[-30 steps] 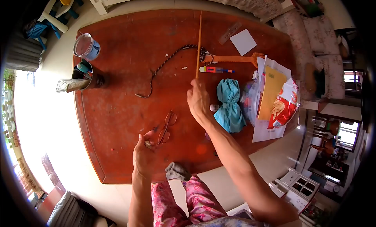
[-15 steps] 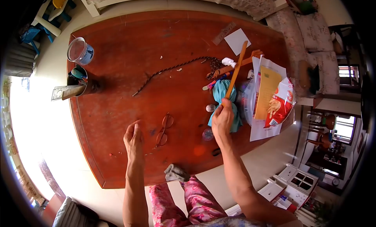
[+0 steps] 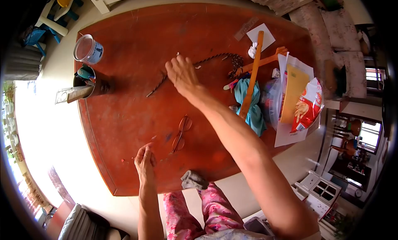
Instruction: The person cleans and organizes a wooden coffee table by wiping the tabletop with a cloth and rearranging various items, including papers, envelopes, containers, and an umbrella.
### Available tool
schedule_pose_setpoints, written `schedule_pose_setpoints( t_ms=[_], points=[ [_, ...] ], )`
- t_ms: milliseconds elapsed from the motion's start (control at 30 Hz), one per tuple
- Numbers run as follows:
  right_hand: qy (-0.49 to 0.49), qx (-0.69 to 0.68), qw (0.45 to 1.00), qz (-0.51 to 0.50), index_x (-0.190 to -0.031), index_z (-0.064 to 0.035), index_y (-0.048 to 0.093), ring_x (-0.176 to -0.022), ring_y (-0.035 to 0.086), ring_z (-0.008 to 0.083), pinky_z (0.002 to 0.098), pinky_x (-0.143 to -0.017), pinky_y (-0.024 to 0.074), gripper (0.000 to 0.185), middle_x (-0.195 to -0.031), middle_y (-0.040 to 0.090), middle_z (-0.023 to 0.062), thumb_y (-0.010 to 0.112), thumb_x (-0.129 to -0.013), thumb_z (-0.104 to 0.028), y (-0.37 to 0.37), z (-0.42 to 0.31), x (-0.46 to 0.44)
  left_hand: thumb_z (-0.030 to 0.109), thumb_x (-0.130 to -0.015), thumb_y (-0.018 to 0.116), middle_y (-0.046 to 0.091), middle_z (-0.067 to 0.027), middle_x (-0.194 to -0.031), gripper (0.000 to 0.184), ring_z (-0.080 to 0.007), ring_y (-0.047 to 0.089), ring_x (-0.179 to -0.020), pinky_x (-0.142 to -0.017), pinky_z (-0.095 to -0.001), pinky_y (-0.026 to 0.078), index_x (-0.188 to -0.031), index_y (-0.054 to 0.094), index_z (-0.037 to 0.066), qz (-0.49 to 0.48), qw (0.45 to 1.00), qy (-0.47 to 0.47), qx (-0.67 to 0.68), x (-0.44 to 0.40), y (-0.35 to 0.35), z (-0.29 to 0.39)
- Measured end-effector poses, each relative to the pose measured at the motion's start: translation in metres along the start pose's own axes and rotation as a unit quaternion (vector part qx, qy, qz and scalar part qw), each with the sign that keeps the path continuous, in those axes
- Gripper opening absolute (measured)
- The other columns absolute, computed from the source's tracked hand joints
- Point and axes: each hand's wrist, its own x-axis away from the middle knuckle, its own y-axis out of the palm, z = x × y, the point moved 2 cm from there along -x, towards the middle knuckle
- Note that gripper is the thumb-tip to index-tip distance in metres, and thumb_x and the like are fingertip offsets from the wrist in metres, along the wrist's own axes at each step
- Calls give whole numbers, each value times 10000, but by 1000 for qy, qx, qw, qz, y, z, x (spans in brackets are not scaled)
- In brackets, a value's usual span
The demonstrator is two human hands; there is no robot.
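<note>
My right hand (image 3: pixel 182 76) reaches over the dark braided cord (image 3: pixel 211 56), its fingers bent downward and fingertips hidden. Whether it touches the cord cannot be told; the cord's tip shows to its left. My left hand (image 3: pixel 145 159) hovers above the table's near left part, thumb and forefinger pinched; a faint thin reddish bit shows at the tips, too small to name. To its right lie folded eyeglasses (image 3: pixel 181 132). A long wooden stick (image 3: pixel 253 72) rests across a teal cloth bundle (image 3: pixel 248 97). Small white scraps (image 3: pixel 198 67) lie by the cord.
A clear tub (image 3: pixel 88 49) and a dark pen cup (image 3: pixel 97 82) stand at the left edge. Papers (image 3: pixel 286 134), a red snack bag (image 3: pixel 306 107) and a wooden back scratcher (image 3: pixel 269 59) crowd the right side. A grey cloth (image 3: pixel 194 180) lies at the near edge.
My right hand has let go of the wooden stick and moved left and away from me to the cord. The stick now lies on the teal cloth. My left hand has moved slightly nearer me.
</note>
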Motion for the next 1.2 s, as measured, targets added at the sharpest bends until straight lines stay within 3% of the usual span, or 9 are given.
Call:
schedule_pose_setpoints(
  t_ms=[133,167,267,333,433,567,833,967,1200],
  points=[
    [140,-170,975,-10,-866,-21,578,-913,527,326,414,-791,454,133,-965,569,162,499,-759,-19,-60,63,4,200,-931,506,348,58,-566,207,-32,302,-481,-429,-183,229,-1014,588,29,22,999,-24,39,13,-13,-1],
    [160,-184,935,256,-783,-38,588,-844,535,316,408,-746,451,100,-901,564,138,521,-724,8,-60,85,30,207,-933,503,348,58,-569,209,-33,300,-484,-431,-183,228,-1010,586,32,24,998,-23,47,16,-17,-1],
    [364,9,870,332,-1030,-7,558,-905,536,317,398,-717,462,277,-953,543,143,558,-753,1,-124,114,94,224,-939,498,343,60,-571,219,-34,294,-486,-440,-178,228,-1010,583,35,30,995,-9,92,20,-36,-10],
    [270,-60,891,361,-1017,1,536,-867,536,319,401,-711,452,233,-950,538,153,548,-784,2,-135,88,118,232,-936,508,349,65,-569,228,-27,293,-492,-447,-182,221,-1012,591,33,45,996,-14,81,21,-44,-14],
    [265,-373,884,99,-981,-7,514,-679,609,315,398,-578,490,277,-780,610,140,607,-845,-230,-97,5,148,242,-934,518,353,70,-566,244,-19,290,-497,-454,-187,211,-1018,597,27,53,998,-16,28,26,-44,-13],
    [259,-363,890,-99,-1017,-21,446,-597,608,343,404,-526,494,474,-769,603,185,656,-800,-387,-63,-72,156,256,-929,526,355,70,-567,267,-19,289,-495,-452,-189,207,-1024,592,16,26,1000,5,12,30,-37,-17],
    [362,-442,820,31,-1040,-47,440,-697,611,357,439,-618,470,196,-794,613,181,482,-851,-18,-32,-26,189,233,-929,519,331,66,-599,245,-26,281,-503,-439,-178,222,-1015,581,12,52,997,-40,46,50,-46,-44],
    [233,-28,965,116,-1134,9,486,-885,570,372,450,-637,473,393,-1049,547,238,635,-772,-21,-73,9,214,252,-903,569,374,66,-595,246,-30,316,-520,-473,-188,248,-996,599,25,42,996,-63,47,60,-65,-58],
    [-64,-251,952,-162,-1386,-127,308,-940,511,375,397,-611,531,711,-1300,331,266,589,-813,-439,-70,-130,342,232,-817,693,466,58,-628,200,-31,371,-539,-484,-192,302,-804,569,76,236,964,64,-106,43,-119,-93]
  ],
)
